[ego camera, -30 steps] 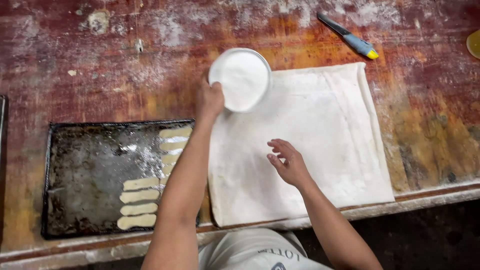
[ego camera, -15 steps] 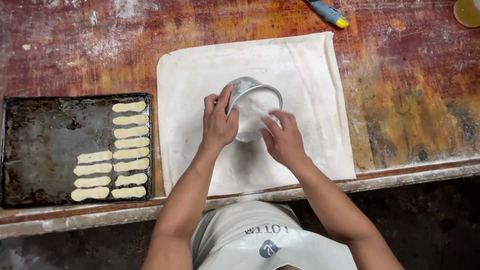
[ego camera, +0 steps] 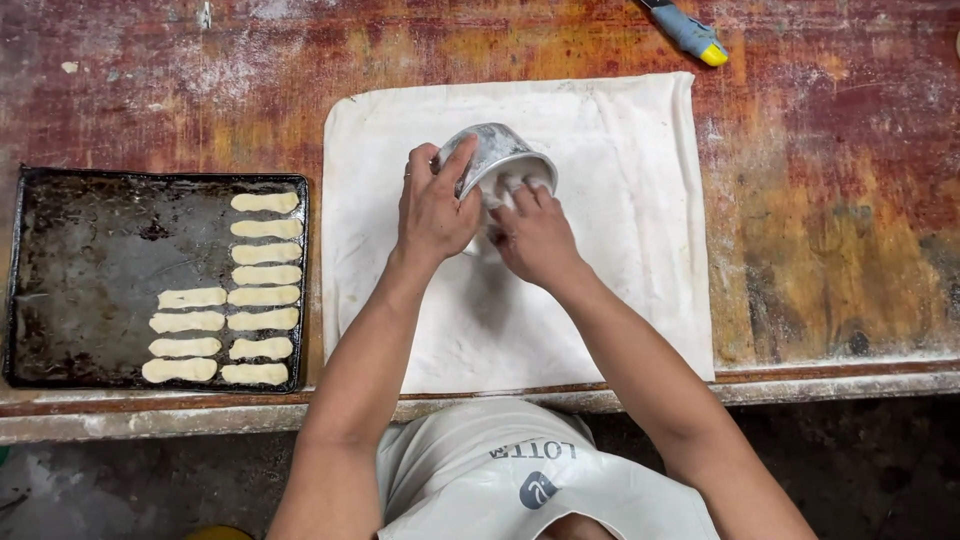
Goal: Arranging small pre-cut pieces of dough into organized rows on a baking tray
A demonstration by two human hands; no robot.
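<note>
Nearest the camera, a white apron (ego camera: 520, 470) covers the person's front, and both forearms run up from it toward the middle of the table (ego camera: 850, 220). They meet over a white cloth (ego camera: 620, 160) spread flat on the worn red wood.

The left hand (ego camera: 432, 208) is clamped on the side of a small metal bowl (ego camera: 497, 156), thumb and fingers wrapped round its wall. The bowl is tipped, its mouth turned toward the right hand, with white flour showing inside. The right hand (ego camera: 535, 235) sits just beside it with its fingertips dipped in at the low rim; whether those fingers are pinched on flour or loose, I cannot tell. So the bowl lies between the two hands, slightly beyond both, touched by each, and carried by the left.

Well off to the left of the left hand lies a dark baking tray (ego camera: 70, 280) holding two columns of pale dough strips (ego camera: 262, 274), their long sides running across the tray.

Far beyond the right hand, at the table's back edge, lies a blue-and-yellow tool (ego camera: 692, 30).
</note>
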